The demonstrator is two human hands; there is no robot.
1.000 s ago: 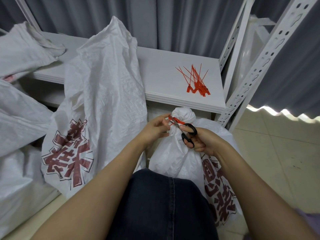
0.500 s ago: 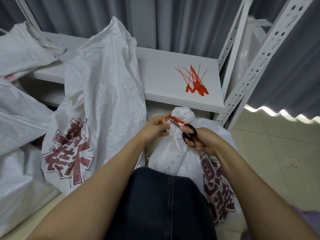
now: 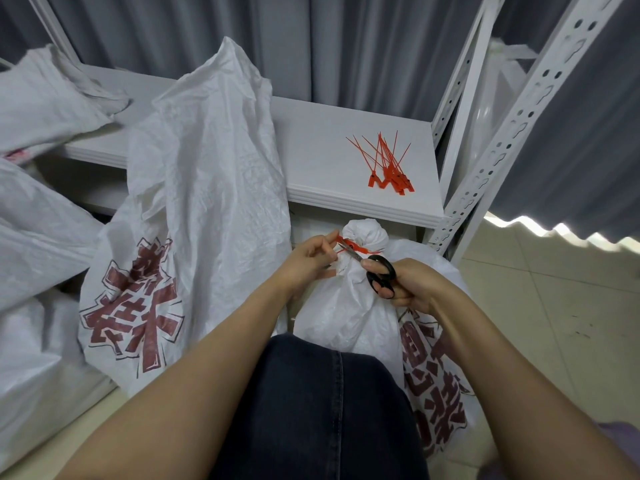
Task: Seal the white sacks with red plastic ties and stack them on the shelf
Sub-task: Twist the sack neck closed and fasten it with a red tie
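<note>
Here the tied sack (image 3: pixel 346 306) stands on the floor just in front of the person's knee (image 3: pixel 322 410), below the front edge of the shelf (image 3: pixel 311 150). Its neck is gathered into a knob, and a red tie (image 3: pixel 362 250) runs around the neck under that knob. The left hand (image 3: pixel 308 261) pinches the loose tail of this tie between thumb and fingertips, holding it out to the left of the neck. The right hand (image 3: pixel 412 285) grips a pair of scissors (image 3: pixel 379 275), with fingers curled through the black handles. The blades point up and to the left and reach the tie's tail close to the neck. Whether the blades are parted or closed is too small to tell.

On the shelf board, near its right end, lies a loose bunch of spare ties (image 3: pixel 388 164), well apart from both hands. To the left, an open sack (image 3: pixel 194 202) with red printed characters stands tall and leans against the front of the shelf, its mouth unsealed. Another sack (image 3: pixel 45 98) lies slumped on the left end of the shelf, and more sacks (image 3: pixel 31 244) are piled below it at the far left. A perforated white post (image 3: pixel 519 116) rises at the shelf's right corner, with a grey curtain (image 3: pixel 346 46) behind.
</note>
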